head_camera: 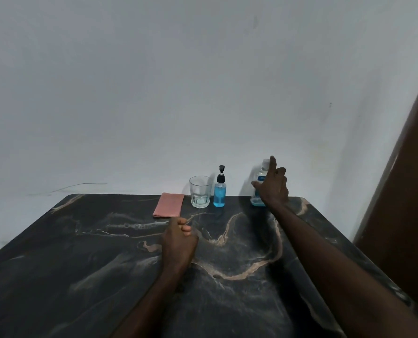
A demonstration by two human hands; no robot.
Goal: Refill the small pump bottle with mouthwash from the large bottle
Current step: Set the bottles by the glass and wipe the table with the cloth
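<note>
The small pump bottle [219, 193] stands upright at the table's far edge, with blue liquid inside and a black pump on top. To its right stands the large clear bottle [260, 179] with a white cap and a little blue liquid at its base. My right hand [273, 185] is stretched out in front of that bottle with fingers spread, covering much of it; whether it touches the bottle is unclear. My left hand [178, 240] rests on the dark marble table [105, 252] near the middle, fingers loosely curled, holding nothing.
A clear drinking glass [200, 191] stands just left of the pump bottle. A folded pink cloth [169, 204] lies left of the glass. A white wall rises right behind the table. A brown panel [403, 191] runs along the right side.
</note>
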